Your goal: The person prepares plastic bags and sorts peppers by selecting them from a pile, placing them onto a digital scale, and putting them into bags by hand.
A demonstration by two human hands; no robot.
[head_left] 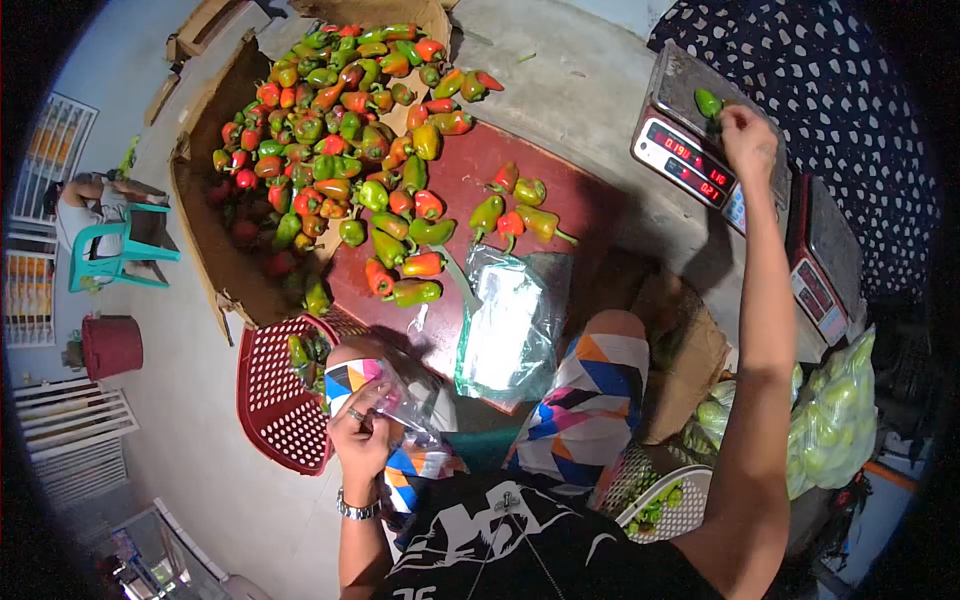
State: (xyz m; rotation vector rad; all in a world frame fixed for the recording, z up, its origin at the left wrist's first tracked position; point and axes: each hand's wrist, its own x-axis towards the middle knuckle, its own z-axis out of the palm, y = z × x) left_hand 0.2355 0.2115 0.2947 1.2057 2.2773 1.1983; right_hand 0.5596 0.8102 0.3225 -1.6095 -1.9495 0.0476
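Observation:
My right hand [750,145] reaches over a digital scale [690,135], its fingers pinched at a green pepper [708,102] above the weighing plate. Whether the pepper rests on the plate I cannot tell. Red digits glow on the scale's front. By my left knee, my left hand [362,432] is closed on a clear plastic bag [412,408] that hangs crumpled to its right. More clear plastic bags [505,320] lie on the red tabletop [360,300] in front of me. Several loose red and green peppers [515,210] sit just beyond them.
A big cardboard box [210,270] spills many peppers [340,130] at left. Below it stands a red perforated basket [275,400]. A second scale [825,270], a filled plastic bag [830,420] and a pale basket [685,515] are at right. Someone sits on a teal chair [125,245].

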